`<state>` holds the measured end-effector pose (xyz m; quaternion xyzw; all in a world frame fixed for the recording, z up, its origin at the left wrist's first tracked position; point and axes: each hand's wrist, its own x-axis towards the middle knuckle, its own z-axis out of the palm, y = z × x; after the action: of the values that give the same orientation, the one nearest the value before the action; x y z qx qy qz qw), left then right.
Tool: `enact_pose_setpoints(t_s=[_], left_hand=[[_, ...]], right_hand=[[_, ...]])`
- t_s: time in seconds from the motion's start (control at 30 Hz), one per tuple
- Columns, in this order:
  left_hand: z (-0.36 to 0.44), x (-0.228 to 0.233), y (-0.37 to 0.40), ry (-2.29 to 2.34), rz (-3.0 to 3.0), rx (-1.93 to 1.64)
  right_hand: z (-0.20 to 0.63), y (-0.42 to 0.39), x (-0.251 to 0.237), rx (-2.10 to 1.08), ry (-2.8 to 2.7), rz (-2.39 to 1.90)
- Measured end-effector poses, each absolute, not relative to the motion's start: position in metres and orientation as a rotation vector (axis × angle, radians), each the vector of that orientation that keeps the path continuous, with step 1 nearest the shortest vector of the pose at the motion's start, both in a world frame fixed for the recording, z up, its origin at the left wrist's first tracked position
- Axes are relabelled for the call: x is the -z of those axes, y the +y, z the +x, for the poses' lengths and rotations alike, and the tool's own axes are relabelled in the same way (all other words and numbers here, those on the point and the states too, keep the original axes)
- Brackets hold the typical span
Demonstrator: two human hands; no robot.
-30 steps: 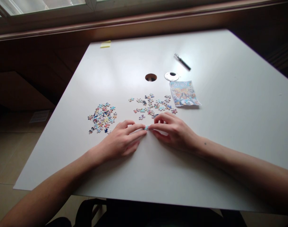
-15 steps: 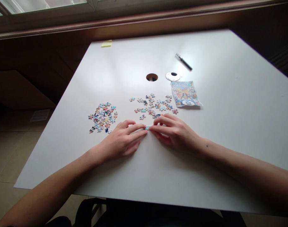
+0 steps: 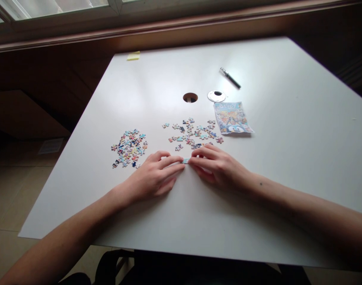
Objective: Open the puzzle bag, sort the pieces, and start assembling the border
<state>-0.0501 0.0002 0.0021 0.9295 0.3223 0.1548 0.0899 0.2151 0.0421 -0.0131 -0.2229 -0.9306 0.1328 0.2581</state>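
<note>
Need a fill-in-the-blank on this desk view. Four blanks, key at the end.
1. The left hand and right hand touch a small, pale ____ puzzle bit.
2. In the picture, the denser pile lies ____ of the looser pieces.
3. The sticky note is ____.
4. The pen lies ____ from the hands than the picture sheet.

Missing words: blue; left; yellow; farther

The puzzle pieces point(image 3: 129, 147) are multicoloured, the tabletop point(image 3: 181, 229) plain white.
</note>
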Motion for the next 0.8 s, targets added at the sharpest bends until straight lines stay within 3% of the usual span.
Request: enact_pose_setpoints(t_s=[0.8], left_hand=[[-0.0515,-0.0004,-0.0014,0.963,2.743,-0.413]], right_hand=[[0.2224,0.0449,0.0151,-0.427,-2.441,-0.592]])
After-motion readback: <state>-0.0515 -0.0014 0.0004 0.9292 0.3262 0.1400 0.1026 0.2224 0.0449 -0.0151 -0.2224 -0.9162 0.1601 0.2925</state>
